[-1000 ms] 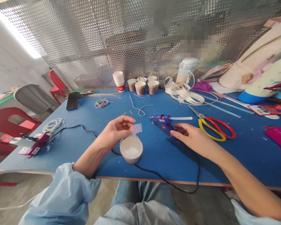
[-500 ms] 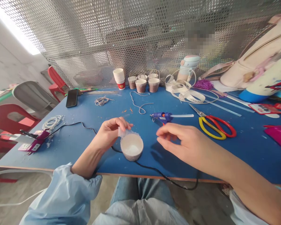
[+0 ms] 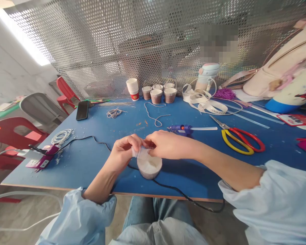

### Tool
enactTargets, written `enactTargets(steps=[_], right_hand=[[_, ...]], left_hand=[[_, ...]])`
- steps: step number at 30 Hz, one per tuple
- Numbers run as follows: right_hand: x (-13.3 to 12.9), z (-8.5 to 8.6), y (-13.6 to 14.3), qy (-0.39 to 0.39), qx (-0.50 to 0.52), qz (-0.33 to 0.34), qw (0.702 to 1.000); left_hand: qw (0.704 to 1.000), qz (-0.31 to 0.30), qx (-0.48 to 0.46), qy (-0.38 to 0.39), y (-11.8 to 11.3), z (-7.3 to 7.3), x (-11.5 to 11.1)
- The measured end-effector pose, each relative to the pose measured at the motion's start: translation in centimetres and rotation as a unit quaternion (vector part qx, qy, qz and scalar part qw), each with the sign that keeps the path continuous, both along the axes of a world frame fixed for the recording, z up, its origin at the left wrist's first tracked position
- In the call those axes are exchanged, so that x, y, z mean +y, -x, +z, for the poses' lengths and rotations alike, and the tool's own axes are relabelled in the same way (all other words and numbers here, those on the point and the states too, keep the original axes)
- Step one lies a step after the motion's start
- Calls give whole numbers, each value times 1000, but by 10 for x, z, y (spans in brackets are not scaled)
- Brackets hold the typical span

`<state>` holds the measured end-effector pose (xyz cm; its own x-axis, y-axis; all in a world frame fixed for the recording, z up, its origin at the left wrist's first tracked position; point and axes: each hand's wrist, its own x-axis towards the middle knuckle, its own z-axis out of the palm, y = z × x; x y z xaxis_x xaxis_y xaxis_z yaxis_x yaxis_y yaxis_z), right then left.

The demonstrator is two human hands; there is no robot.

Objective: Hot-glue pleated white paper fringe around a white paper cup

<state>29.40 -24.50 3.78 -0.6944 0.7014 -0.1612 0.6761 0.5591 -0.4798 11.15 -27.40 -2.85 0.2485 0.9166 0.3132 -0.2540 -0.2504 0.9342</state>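
My left hand (image 3: 123,153) pinches the clear strip (image 3: 142,153) between thumb and fingers, just left of center in the frame. My right hand (image 3: 168,144) comes in from the right, fingers bunched narrow at the far rim of the cup (image 3: 149,170); the tips are partly hidden, so I cannot tell whether they grip the strip, the rim or both. The cup is low in the middle of the frame, mouth up, the strip lying over its upper left edge.

To do this well, I judge that I should hold the strip flat, with no crease where it crosses the rim, and press lightly, as the cup's thin wall would likely dent under a hard squeeze. Steadying the cup matters too: the black cord (image 3: 178,192) meets its base and could tip it. The glue gun (image 3: 180,129) lies just beyond my right hand, nozzle pointing left, so I'd best mind my knuckles there.
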Motion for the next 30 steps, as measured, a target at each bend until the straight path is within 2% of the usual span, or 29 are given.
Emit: enactTargets(steps=[5,10,15,19,24,30], right_hand=[[-2,-2,5,-59,-32,-3,998],[-5,-8,9,-147,-69,-4,987],[-7,-11,12,-189,-89,9,978],[-10,-13,12,-214,-98,15,972],[-9,-16,6,-194,-86,-4,977],[-5,-10,-2,-107,-33,-8,994]], left_hand=[[999,-5,32,-21,4,1,-3],[988,0,119,-100,13,9,-10],[958,32,244,-147,17,27,-24],[922,67,330,-192,11,35,-37],[869,179,418,-195,0,29,-46],[858,188,435,-199,-1,20,-50]])
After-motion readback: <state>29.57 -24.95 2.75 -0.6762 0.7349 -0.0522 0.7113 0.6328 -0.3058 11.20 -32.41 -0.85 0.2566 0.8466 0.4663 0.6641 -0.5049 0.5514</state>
